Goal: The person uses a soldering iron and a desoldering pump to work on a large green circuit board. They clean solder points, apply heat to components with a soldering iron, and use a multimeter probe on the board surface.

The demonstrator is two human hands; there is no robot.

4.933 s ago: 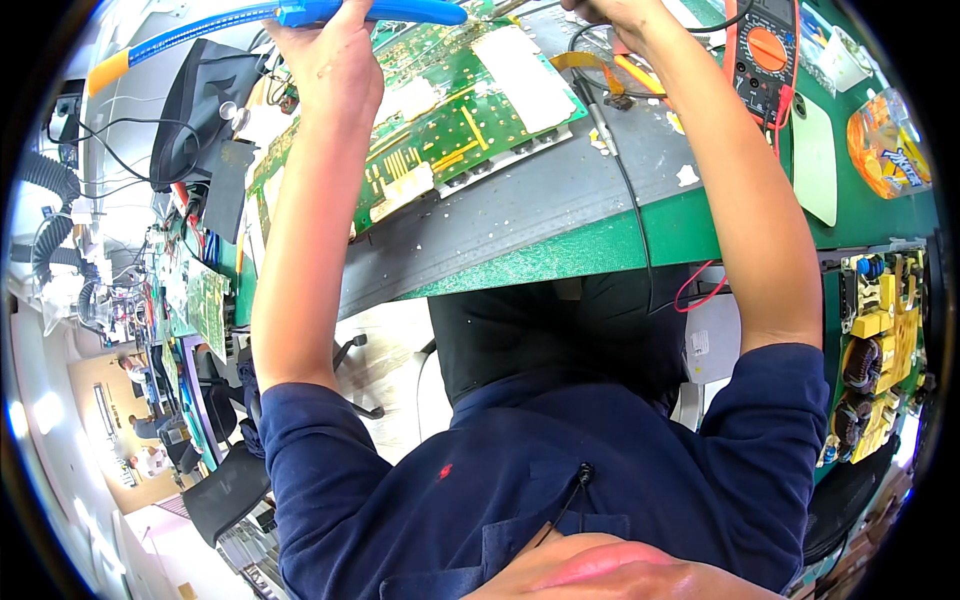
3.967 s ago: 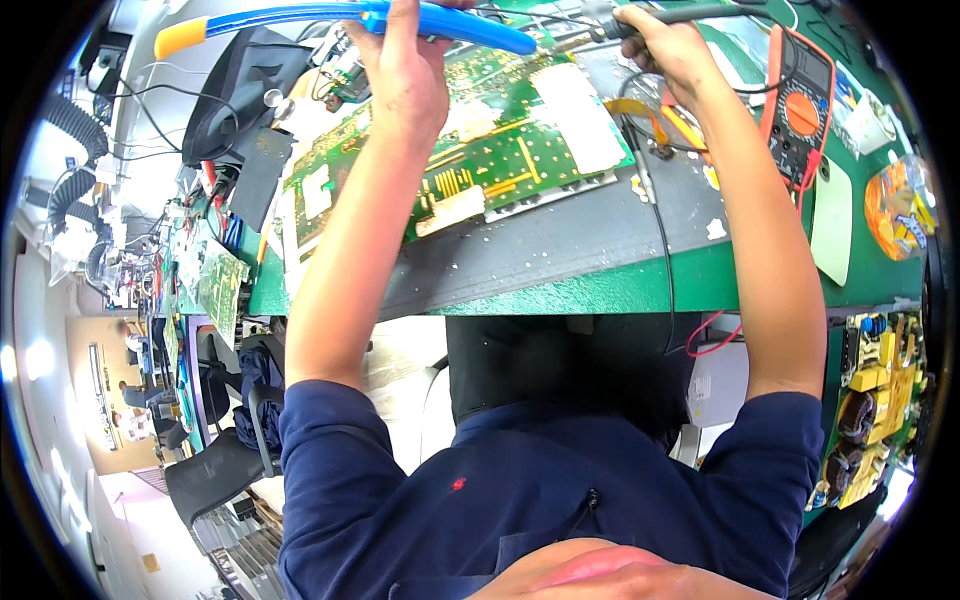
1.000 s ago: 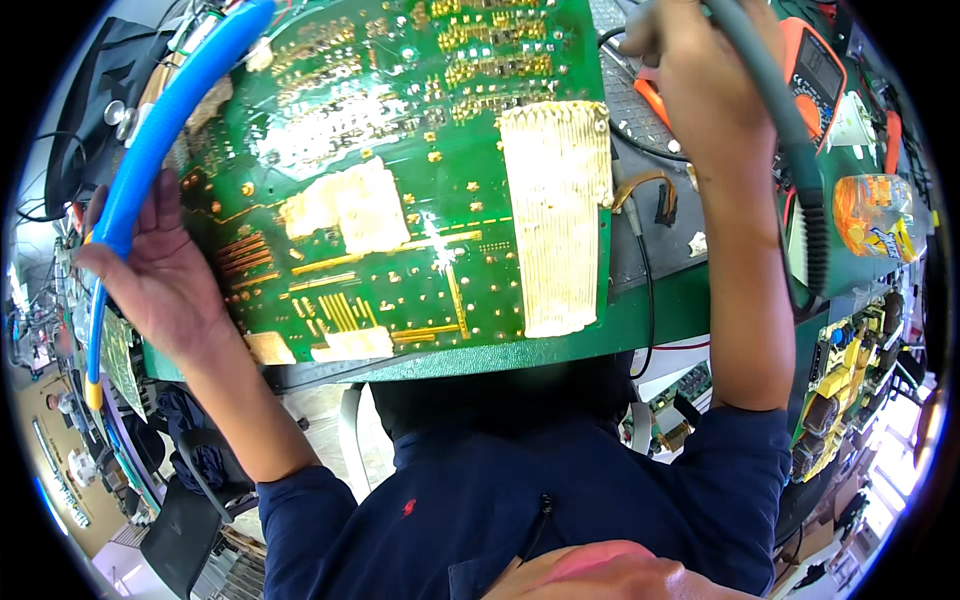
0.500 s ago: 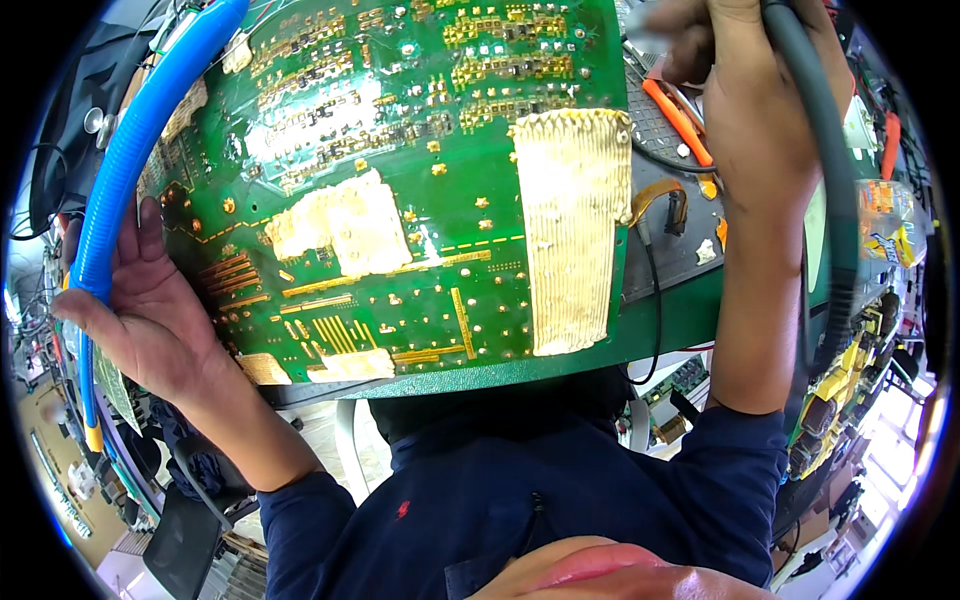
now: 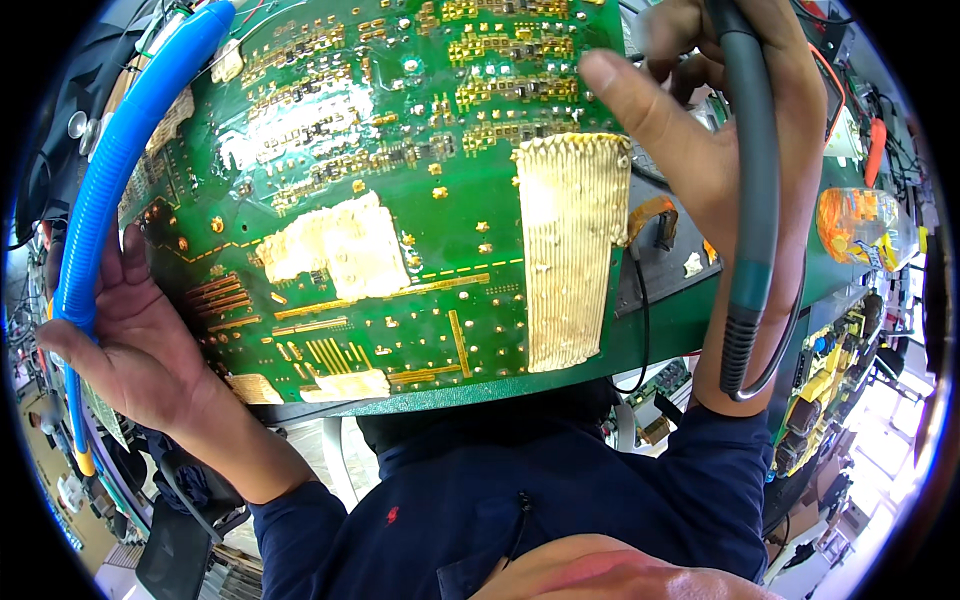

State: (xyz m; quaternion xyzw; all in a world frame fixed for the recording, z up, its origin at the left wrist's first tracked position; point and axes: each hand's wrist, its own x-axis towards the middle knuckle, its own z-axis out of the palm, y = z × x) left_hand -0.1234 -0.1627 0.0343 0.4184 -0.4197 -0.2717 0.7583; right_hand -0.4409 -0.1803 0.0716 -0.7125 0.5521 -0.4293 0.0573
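Observation:
A large green circuit board [image 5: 460,215] lies in front of me, with rows of small parts and cream, ridged patches on it. My left hand [image 5: 150,360] is at its left edge, palm turned up. A blue ribbed tube-like tool [image 5: 100,200] passes between the thumb and fingers of that hand, the fingers partly hidden behind it. Over the board's upper right my right hand [image 5: 700,150] holds a dark grey handle [image 5: 757,160] with a ribbed cable end running down along the forearm. Its thumb is stretched out over the board; the handle's front end is out of view.
Right of the board a dark mat carries a black cable [image 5: 650,310] and a small cream scrap [image 5: 693,264]. A clear plastic bag [image 5: 865,228] with orange and yellow contents sits farther right, above another populated board [image 5: 830,365]. A dark chair [image 5: 180,555] stands at lower left.
My right hand and the grey handle have shifted left, the thumb now reaching out over the board. Board, blue tube and left hand appear slightly lower and farther left in the picture.

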